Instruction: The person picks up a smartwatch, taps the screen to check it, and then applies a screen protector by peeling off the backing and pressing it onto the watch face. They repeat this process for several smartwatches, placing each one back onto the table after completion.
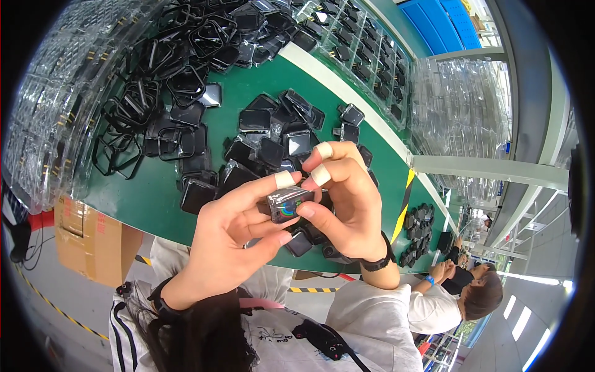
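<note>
Between my two hands is a small black square watch body with a colourful pattern on its screen and clear film over it. My left hand grips its left side between thumb and fingers. On the other side, my right hand pinches its right edge with the thumb and fingertips. White tape wraps several fingertips. Just beyond my hands lies a loose heap of similar black watch bodies, some with clear film, on the green table mat. My palms hide part of the heap.
Black rectangular frames pile up at the left, beside stacked clear plastic trays. A filled tray and more clear trays stand beyond a white strip. A cardboard box sits by the table's left edge. Another person works at the right.
</note>
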Demonstrator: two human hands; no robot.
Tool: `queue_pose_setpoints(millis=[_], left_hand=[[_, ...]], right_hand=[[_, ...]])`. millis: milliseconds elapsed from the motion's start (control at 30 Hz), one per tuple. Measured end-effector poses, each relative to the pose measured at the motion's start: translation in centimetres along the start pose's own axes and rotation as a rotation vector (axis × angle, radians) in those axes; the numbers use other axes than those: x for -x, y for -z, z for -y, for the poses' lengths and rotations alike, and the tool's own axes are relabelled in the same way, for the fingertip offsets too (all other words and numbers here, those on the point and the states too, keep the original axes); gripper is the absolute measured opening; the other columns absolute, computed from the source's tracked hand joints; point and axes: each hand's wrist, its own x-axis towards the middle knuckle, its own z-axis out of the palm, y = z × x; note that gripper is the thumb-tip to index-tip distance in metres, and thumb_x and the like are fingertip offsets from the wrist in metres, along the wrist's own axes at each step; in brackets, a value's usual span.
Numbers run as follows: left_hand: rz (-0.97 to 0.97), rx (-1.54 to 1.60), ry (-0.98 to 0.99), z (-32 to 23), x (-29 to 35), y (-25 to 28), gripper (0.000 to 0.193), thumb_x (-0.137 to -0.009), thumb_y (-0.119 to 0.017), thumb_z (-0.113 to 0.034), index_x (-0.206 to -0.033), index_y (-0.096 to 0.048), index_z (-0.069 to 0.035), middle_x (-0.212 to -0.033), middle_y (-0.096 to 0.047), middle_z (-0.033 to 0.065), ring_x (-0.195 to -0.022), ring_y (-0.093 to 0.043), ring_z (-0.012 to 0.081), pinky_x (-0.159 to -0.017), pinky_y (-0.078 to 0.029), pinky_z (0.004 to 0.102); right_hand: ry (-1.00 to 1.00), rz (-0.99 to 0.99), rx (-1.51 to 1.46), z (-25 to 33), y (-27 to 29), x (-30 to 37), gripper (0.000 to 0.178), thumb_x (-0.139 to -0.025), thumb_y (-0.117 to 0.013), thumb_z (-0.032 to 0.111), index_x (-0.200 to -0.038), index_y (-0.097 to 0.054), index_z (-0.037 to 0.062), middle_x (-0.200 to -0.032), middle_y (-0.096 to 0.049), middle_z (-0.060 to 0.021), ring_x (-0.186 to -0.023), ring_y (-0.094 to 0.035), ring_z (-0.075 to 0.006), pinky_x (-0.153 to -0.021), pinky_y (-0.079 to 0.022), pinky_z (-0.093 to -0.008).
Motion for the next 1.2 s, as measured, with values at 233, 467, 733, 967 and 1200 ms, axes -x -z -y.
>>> queue_pose_setpoints(millis=[233, 467, 733, 967, 1200], left_hand=[[-0.006, -0.147, -0.133, 0.4, -0.2, -0.1, 0.053, -0.077, -0.055, 0.018, -0.127, -0.043, 0.005, -0.122, -0.046, 0.0125, -0.113, -0.054, 0.0231, -0.097, -0.046, 0.0303], [0.029, -0.002, -0.087, -0.3, -0.2, 0.0, 0.053, -0.075, -0.058, 0.016, -0.125, -0.046, 0.004, -0.123, -0.042, 0.0107, -0.114, -0.052, 0.0222, -0.096, -0.047, 0.0308], [0.043, -0.061, -0.055, -0.4, 0.0, -0.4, 0.056, -0.074, -0.06, 0.016, -0.126, -0.045, 0.001, -0.124, -0.042, 0.0103, -0.115, -0.052, 0.0223, -0.093, -0.049, 0.0316], [-0.051, -0.094, -0.123, -0.2, 0.1, -0.9, 0.052, -0.075, -0.062, 0.014, -0.123, -0.047, 0.002, -0.12, -0.044, 0.0096, -0.113, -0.053, 0.0231, -0.093, -0.049, 0.0314], [-0.111, -0.197, -0.212, 0.8, 0.2, -0.3, 0.041, -0.076, -0.06, 0.016, -0.115, -0.053, 0.004, -0.108, -0.051, 0.0103, -0.103, -0.059, 0.022, -0.088, -0.052, 0.0291]], right_hand=[[0.08, -0.008, -0.177, -0.8, -0.5, 0.5, 0.029, -0.078, -0.07, 0.002, -0.1, -0.051, 0.0039, -0.113, -0.045, -0.0138, -0.098, -0.05, -0.0203, -0.088, -0.042, -0.0347], [0.143, 0.01, -0.446, -1.4, -0.4, 0.2, 0.03, -0.078, -0.064, -0.008, -0.104, -0.052, 0.0025, -0.114, -0.044, -0.0128, -0.1, -0.051, -0.0192, -0.085, -0.044, -0.031], [0.097, 0.02, -0.374, -0.9, -0.1, 0.4, 0.031, -0.078, -0.064, -0.009, -0.105, -0.052, 0.0019, -0.115, -0.043, -0.013, -0.097, -0.052, -0.0185, -0.085, -0.046, -0.0315], [0.079, -0.041, -0.239, -0.7, -0.7, 0.5, 0.03, -0.078, -0.066, -0.004, -0.104, -0.052, 0.0023, -0.115, -0.045, -0.0134, -0.096, -0.051, -0.018, -0.081, -0.044, -0.0307], [0.017, -0.173, -0.219, 0.0, -2.1, 1.1, 0.024, -0.081, -0.068, 0.006, -0.099, -0.053, 0.0019, -0.11, -0.049, -0.0138, -0.1, -0.05, -0.0221, -0.087, -0.042, -0.034]])
